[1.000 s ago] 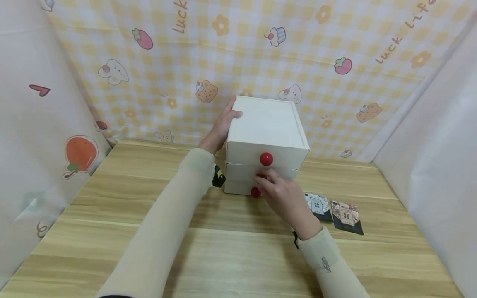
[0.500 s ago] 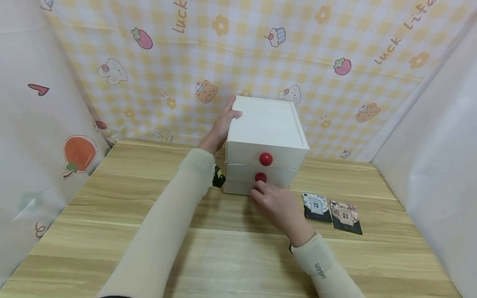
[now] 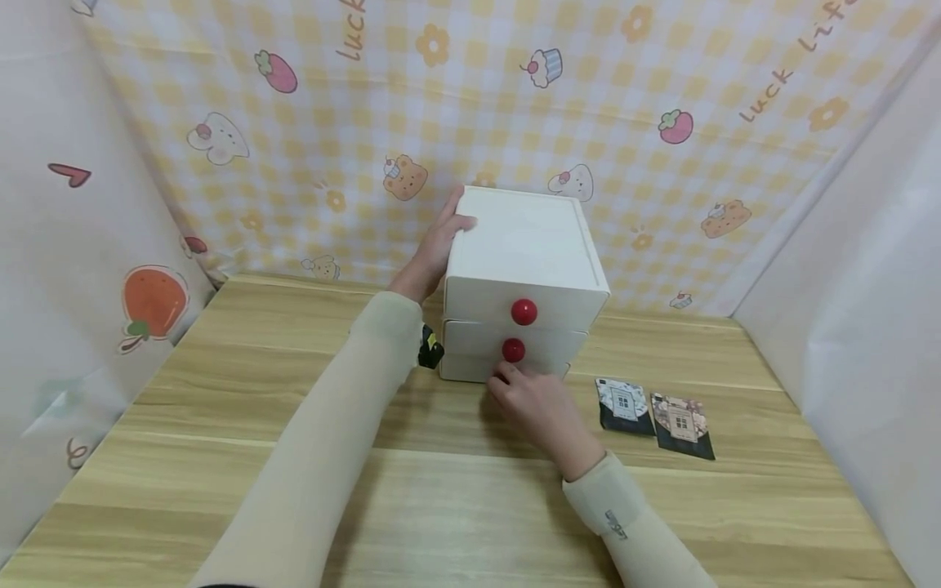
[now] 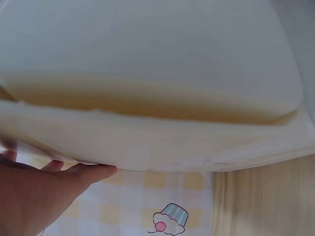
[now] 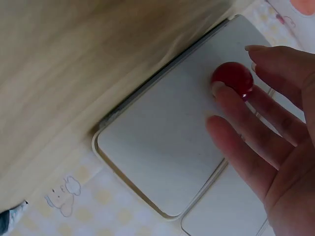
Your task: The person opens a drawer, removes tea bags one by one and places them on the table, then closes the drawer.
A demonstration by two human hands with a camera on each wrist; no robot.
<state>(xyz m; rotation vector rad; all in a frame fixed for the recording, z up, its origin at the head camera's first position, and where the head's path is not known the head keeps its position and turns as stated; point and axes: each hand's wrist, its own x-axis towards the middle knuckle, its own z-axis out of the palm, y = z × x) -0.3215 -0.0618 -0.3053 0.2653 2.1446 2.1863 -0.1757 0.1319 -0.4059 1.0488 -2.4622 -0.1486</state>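
A white drawer cabinet (image 3: 525, 237) stands on the table with red ball knobs on its front. My left hand (image 3: 435, 249) rests against the cabinet's left side, its thumb on the top edge. In the left wrist view, the fingers (image 4: 93, 172) of this hand lie straight along the white edge. My right hand (image 3: 537, 408) is low at the front, below the middle knob (image 3: 513, 350). There its fingers reach round the lowest drawer's red knob (image 5: 231, 78), which the hand hides in the head view. The drawers appear closed.
To the cabinet's right, two flat printed packets, one bluish-white (image 3: 624, 406) and one pinkish-brown (image 3: 682, 425), lie on the wooden table (image 3: 441, 514). A yellow checked cloth (image 3: 353, 106) hangs close behind the cabinet, with white cloth (image 3: 860, 351) at both sides.
My right hand has moved down from the middle knob to the lowest one, uncovering the middle knob. The left hand keeps its place on the cabinet.
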